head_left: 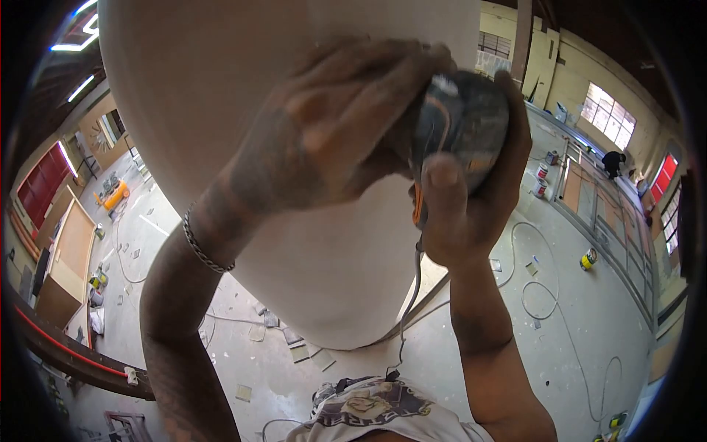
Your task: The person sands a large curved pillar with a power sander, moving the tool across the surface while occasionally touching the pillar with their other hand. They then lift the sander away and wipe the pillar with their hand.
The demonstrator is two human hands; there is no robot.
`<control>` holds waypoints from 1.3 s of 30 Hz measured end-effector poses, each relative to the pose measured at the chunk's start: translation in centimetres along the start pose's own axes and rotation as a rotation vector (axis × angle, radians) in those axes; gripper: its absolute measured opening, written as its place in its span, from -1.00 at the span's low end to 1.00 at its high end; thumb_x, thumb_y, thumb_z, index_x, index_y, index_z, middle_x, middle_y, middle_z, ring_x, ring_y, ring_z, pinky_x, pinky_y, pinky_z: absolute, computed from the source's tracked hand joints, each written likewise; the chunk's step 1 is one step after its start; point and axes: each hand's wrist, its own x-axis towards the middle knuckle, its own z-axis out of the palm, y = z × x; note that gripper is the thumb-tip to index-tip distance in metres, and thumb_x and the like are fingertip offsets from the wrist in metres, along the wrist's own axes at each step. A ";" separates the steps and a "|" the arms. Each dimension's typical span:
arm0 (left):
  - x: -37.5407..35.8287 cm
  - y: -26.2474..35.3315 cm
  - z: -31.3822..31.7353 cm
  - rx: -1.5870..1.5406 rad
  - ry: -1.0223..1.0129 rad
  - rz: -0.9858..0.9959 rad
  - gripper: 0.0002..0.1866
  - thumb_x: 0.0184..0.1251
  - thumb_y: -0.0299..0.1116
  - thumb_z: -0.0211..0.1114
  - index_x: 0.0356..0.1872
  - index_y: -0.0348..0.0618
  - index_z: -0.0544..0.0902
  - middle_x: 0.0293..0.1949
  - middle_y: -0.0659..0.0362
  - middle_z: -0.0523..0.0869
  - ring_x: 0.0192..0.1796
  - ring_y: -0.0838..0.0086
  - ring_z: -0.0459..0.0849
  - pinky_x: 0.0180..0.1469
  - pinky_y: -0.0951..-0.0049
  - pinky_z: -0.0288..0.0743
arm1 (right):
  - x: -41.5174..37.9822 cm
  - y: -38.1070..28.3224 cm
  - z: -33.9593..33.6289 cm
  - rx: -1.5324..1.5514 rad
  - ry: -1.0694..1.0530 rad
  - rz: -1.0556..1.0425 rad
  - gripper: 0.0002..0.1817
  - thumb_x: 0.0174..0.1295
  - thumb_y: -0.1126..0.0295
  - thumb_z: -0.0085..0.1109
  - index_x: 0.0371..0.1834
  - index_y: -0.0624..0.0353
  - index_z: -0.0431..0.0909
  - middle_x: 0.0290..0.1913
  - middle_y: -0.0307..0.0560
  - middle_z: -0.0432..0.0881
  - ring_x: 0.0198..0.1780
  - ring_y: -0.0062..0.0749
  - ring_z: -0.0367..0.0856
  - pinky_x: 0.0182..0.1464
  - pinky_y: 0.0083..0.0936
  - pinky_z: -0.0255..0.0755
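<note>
A black power sander with orange trim (pixel 465 121) is held up in front of the large, pale, smooth curved piece (pixel 331 287). My right hand (pixel 479 191) wraps around it from the right, the thumb pressed on its near side. From the left, my left hand (pixel 353 110), with a chain bracelet at the wrist, is closed against the sander's left edge. Its fingertips are slightly blurred and partly hidden behind the tool. A cord (pixel 417 287) hangs from the sander down towards my shirt. The sander's pad side is hidden from view.
Sanding sheets (pixel 298 352) and loose cables (pixel 541 291) lie on the pale floor. An orange compressor (pixel 112 193) and a wooden cabinet (pixel 68 254) stand left. At right are cans (pixel 541 180), a metal frame (pixel 604 214) and another person (pixel 613 163) bending over.
</note>
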 end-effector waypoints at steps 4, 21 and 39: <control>-2.3 1.6 1.0 -0.031 -0.034 -0.032 -0.17 -0.09 -0.35 0.59 0.34 -0.34 0.52 0.16 0.05 0.75 0.27 0.15 0.67 0.35 0.07 0.46 | -3.8 0.8 -0.7 0.058 -0.035 0.074 0.09 0.27 -0.04 0.40 0.56 0.47 -0.06 0.28 0.19 0.37 0.26 -0.20 0.49 0.27 -0.35 0.44; -11.4 9.2 3.2 -0.006 -0.331 -0.149 -0.27 0.14 -0.25 0.56 0.36 -0.12 0.49 0.19 0.24 0.74 0.36 0.39 0.58 0.47 0.10 0.34 | -15.8 1.9 -2.6 -0.135 -0.112 0.040 0.04 0.30 -0.18 0.27 0.54 0.37 -0.01 0.35 0.37 0.33 0.34 0.03 0.42 0.34 -0.15 0.38; 7.2 -4.5 -2.8 0.103 0.047 0.182 -0.03 -0.07 -0.23 0.69 0.39 -0.45 0.40 0.16 -0.19 0.66 0.20 -0.05 0.66 0.27 0.04 0.48 | 9.3 -3.2 0.5 0.009 0.030 0.243 -0.24 0.37 0.08 0.32 0.44 0.34 0.24 -0.07 -0.05 0.62 -0.17 -0.54 0.61 -0.22 -0.62 0.54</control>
